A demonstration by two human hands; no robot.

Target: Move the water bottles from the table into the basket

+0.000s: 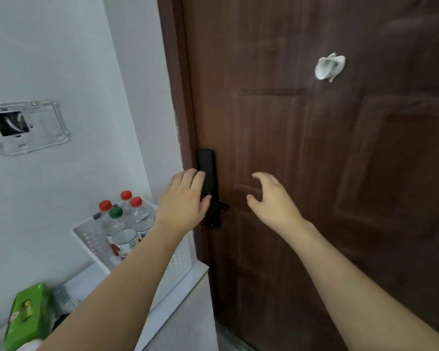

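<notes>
We locate the water bottles (pixel 123 224) upright inside the white basket (pixel 93 240), grouped close together. Three carry red caps and one, nearest the front, carries a green cap. We count four caps; whether more bottles stand behind them cannot be determined. The basket has perforated walls and rests on the white table (pixel 178 290), at the table's far end, against the white wall (pixel 61 59) and just beside the door frame.

All further positions are given relative to the basket. Directly to its right, and raised above its rim, we see the left hand (pixel 185 201). Its fingers are extended and lie close together, the tips over the black lock plate (pixel 209 188) of the door; we cannot tell whether they touch it. This hand holds nothing. The left forearm crosses in front of the basket's right wall and hides part of it.

Farther right of the basket, in front of the brown door (pixel 314 173), we see the right hand (pixel 271 196). Its fingers are spread and loosely curved, thumb apart from the rest, and it holds nothing.

High on the door, up and far right of the basket, hangs a crumpled white object (pixel 329 67). Up and left of the basket, a clear mounting plate (pixel 28 126) with a dark opening sits on the wall. Toward the viewer from the basket, at the table's near end, lies a green box (pixel 27 315).
</notes>
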